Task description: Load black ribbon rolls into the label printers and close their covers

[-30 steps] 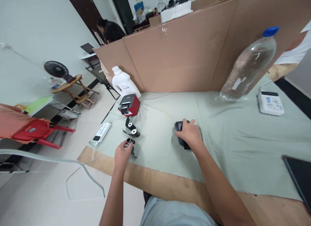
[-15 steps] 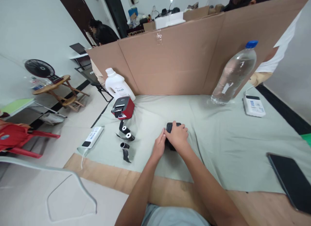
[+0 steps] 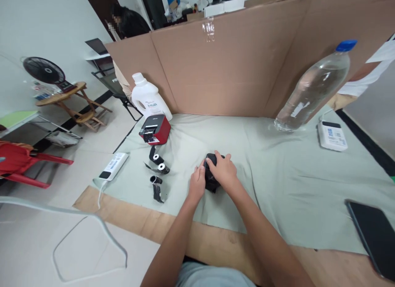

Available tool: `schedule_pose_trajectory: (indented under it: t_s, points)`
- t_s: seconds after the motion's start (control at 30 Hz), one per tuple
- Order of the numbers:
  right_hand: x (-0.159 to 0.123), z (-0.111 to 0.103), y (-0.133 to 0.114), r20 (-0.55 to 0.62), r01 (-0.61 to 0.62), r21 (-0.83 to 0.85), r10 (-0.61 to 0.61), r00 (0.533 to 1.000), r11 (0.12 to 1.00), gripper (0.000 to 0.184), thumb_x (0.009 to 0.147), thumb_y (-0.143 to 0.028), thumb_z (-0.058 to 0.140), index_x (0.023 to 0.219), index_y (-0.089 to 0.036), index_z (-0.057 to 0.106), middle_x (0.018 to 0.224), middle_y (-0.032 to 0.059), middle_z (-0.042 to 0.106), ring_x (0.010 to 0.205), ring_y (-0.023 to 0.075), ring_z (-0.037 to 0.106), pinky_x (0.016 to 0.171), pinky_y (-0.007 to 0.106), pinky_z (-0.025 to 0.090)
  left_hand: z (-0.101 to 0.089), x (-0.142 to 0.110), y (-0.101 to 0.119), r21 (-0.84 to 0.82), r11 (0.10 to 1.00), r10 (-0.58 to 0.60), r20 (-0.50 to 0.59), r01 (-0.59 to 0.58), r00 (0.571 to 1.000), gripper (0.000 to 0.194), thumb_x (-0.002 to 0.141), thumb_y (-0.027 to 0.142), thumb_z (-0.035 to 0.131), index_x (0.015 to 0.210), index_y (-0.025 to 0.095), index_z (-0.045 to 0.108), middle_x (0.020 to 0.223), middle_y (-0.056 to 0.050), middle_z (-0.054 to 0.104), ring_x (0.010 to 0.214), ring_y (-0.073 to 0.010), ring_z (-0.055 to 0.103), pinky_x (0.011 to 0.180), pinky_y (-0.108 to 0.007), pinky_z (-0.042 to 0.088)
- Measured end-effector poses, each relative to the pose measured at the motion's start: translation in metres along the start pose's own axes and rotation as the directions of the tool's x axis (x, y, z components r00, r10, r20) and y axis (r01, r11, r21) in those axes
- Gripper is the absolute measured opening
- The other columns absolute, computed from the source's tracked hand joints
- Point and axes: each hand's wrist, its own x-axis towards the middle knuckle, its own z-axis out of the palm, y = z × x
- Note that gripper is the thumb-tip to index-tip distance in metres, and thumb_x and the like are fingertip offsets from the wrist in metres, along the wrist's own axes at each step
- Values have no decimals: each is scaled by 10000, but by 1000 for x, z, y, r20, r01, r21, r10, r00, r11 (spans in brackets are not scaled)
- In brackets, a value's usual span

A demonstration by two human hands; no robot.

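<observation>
My right hand (image 3: 224, 170) is wrapped over the top of a small black device (image 3: 211, 180) that rests on the pale green cloth (image 3: 277, 176). My left hand (image 3: 197, 183) presses against the device's left side with its fingers closed on it. Both hands hide most of the device. Left of my hands lie three small black rolls with white cores (image 3: 157, 169), one trailing a strip of black tape (image 3: 157, 192). A red and black label printer (image 3: 154, 129) stands behind them.
A white jug (image 3: 148, 99) and a cardboard screen (image 3: 234, 64) stand at the back. A large water bottle (image 3: 313, 87) and a white power strip (image 3: 331, 135) are at the right. A dark tablet (image 3: 373, 233) lies front right. A second white power strip (image 3: 113, 165) hangs off the cloth's left edge.
My left hand let go of a small roll at the left and came over to the black device. Both hands now grip the device, which has turned a little.
</observation>
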Motion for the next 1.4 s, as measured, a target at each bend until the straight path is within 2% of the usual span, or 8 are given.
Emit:
schedule_pose_trajectory:
  t_s: [0.13, 0.33, 0.77, 0.9, 1.0, 1.1, 1.2, 1.4]
  points:
    - [19, -2, 26, -4, 50, 89, -50, 999, 995, 576, 1020, -577, 374, 1456, -239, 542, 1222, 174, 633, 1063, 299, 660, 888, 375, 457, 3, -2, 0, 75, 997, -14, -39, 17, 999, 559, 1046, 515, 328, 1434, 220, 602, 1508, -61, 566, 1535, -269, 329, 1310, -469, 146]
    - [33, 15, 49, -233, 224, 168, -182, 955, 960, 485, 1052, -439, 316, 905, -195, 709, 965, 98, 715, 915, 218, 641, 811, 291, 420, 2, -7, -2, 136, 991, 14, -40, -9, 999, 537, 1056, 463, 288, 1426, 237, 605, 1493, -46, 584, 1519, -252, 366, 1314, -468, 112]
    - [36, 23, 66, -319, 212, 278, -118, 940, 937, 464, 1017, -439, 301, 736, -217, 596, 652, 23, 599, 666, 183, 533, 672, 281, 378, -6, -5, -1, 160, 985, 68, 0, -67, 998, 528, 1048, 396, 266, 1406, 214, 609, 1492, -88, 579, 1463, -221, 458, 1308, -465, 78]
    - [37, 25, 67, -322, 197, 285, -100, 941, 938, 382, 1007, -395, 309, 966, -208, 640, 815, 54, 686, 752, 204, 602, 733, 289, 397, -19, 9, 2, 105, 994, 39, 12, -40, 999, 460, 1026, 384, 335, 1201, 208, 723, 1353, -96, 687, 1316, -241, 596, 1215, -437, 335]
    - [38, 25, 67, -311, 173, 312, -72, 948, 934, 397, 998, -359, 307, 1226, -179, 578, 922, 86, 723, 829, 234, 649, 766, 303, 408, -32, 35, 11, 46, 993, -111, 125, 106, 986, 313, 930, 334, 502, 1024, 157, 742, 1078, -105, 772, 987, -216, 703, 892, -327, 543]
    - [38, 25, 67, -297, 172, 324, -72, 952, 930, 427, 1001, -361, 300, 1291, -157, 539, 919, 96, 731, 828, 246, 658, 767, 309, 416, -45, 61, 21, 42, 967, -250, 339, 251, 907, 195, 815, 301, 633, 891, 140, 712, 775, -46, 721, 642, -129, 608, 569, -215, 444]
    - [38, 25, 68, -280, 168, 307, -80, 957, 937, 432, 1007, -357, 290, 1300, -159, 538, 939, 100, 736, 858, 250, 667, 779, 309, 424, -54, 76, 26, 54, 949, -300, 466, 312, 832, 193, 749, 329, 690, 787, 140, 686, 684, -14, 656, 517, -78, 484, 451, -185, 283]
    - [38, 25, 67, -244, 134, 237, -74, 967, 962, 434, 1016, -348, 278, 1295, -171, 558, 1022, 121, 738, 935, 259, 673, 816, 316, 432, -55, 80, 23, 77, 945, -312, 495, 317, 811, 164, 738, 299, 653, 680, 146, 656, 620, -5, 619, 463, -61, 432, 425, -192, 225]
